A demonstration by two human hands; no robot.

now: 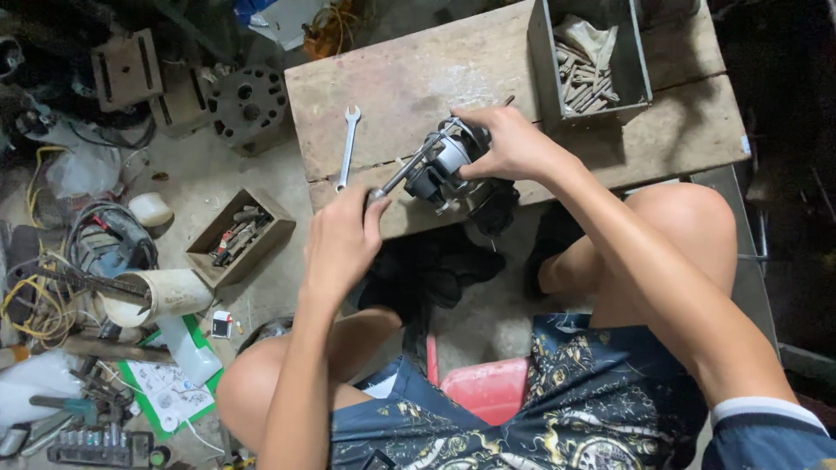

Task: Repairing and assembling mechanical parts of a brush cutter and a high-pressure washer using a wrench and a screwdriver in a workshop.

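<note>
My right hand [509, 144] grips a small grey and black electric motor [444, 165] that rests near the front edge of a low wooden bench [409, 83]. My left hand [340, 244] holds a slim metal tool [402, 172] whose tip reaches into the motor's left side. A silver open-ended spanner [347, 146] lies flat on the bench just left of the motor, untouched.
A grey metal tray [590, 61] of bolts and rods sits at the bench's back right. On the floor to the left are a wooden box of tools [239, 237], a round motor housing [248, 104], coiled cables [39, 300] and a socket set [91, 446]. A red stool [488, 387] is under me.
</note>
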